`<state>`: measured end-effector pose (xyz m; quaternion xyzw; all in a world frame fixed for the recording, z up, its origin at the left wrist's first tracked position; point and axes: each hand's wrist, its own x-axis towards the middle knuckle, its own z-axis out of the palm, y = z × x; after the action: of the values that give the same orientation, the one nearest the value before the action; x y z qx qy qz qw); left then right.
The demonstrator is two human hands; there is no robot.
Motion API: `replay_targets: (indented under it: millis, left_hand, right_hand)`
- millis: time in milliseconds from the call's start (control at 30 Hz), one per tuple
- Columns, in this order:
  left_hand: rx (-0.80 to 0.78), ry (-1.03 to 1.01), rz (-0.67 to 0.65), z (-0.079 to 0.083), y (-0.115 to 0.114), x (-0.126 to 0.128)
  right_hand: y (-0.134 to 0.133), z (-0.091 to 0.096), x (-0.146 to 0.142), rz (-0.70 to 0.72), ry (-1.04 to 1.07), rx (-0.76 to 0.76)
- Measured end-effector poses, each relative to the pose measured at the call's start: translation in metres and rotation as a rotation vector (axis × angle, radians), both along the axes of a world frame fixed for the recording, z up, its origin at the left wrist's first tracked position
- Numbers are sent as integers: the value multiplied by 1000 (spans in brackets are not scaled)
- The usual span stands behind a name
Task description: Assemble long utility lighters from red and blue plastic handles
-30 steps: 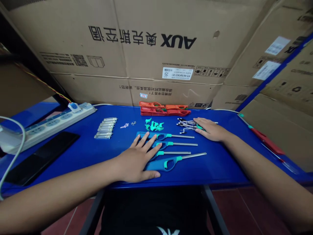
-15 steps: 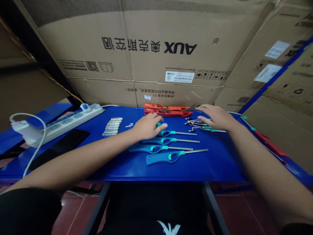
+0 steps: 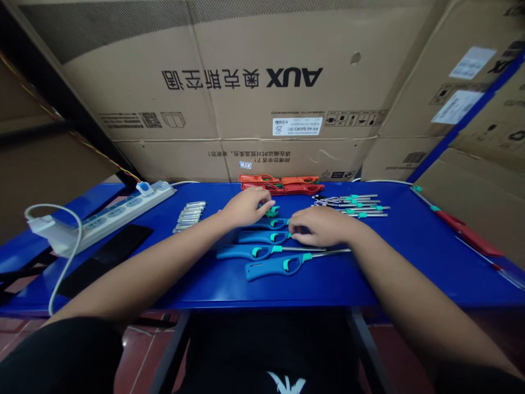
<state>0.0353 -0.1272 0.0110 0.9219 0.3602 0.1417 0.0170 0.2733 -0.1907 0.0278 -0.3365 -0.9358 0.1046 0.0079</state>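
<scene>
Head view: the left hand is curled downward, its grip closed up around a small teal part, though I cannot tell whether it actually pinches it. The right hand has its fingers bunched over the teal-collared ends of two blue utility lighters, which lie side by side on the blue surface. With the lighters packed this close, a careless sweep could knock them askew, and a wrist could catch the loose metal stems just beyond.
</scene>
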Motion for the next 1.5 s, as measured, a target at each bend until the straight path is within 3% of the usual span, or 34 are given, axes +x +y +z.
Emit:
replay_targets:
  millis: [67, 133, 233, 300, 400, 533, 633, 833, 933, 1100, 1300, 1500]
  left_hand:
    - [-139, -36, -161, 6, -21, -26]
    - [-303, 76, -321, 10, -38, -54]
    - [-452, 127, -268, 11, -48, -85]
    - [-470, 146, -220, 11, -48, -94]
    - [-447, 161, -201, 11, -47, -93]
    - [-449, 137, -317, 13, -52, -83]
    - [-444, 105, -333, 9, -56, -79]
    - [-281, 169, -74, -1, -60, -76]
    - [-234, 192, -57, -4, -59, -73]
    - [-228, 139, -72, -10, -55, -74]
    - [-200, 118, -55, -6, -58, -74]
    - [-193, -57, -351, -5, -83, -52]
  right_hand:
    - [-7, 5, 0, 44, 1, -86]
    - [-17, 9, -8, 83, -14, -115]
    - [-31, 6, -27, 98, -128, -45]
    - [-39, 2, -39, 95, -231, -14]
    - [-47, -1, -45, 106, -290, -4]
    - [-52, -1, -43, 185, -205, -26]
    - [-54, -3, -44, 164, -178, 8]
    - [-52, -10, -49, 4, -299, 133]
    - [-43, -4, -42, 14, -269, 189]
    - [-13, 12, -15, -34, -213, 138]
    - [11, 1, 8, -132, -298, -11]
    - [12, -4, 12, -70, -280, -79]
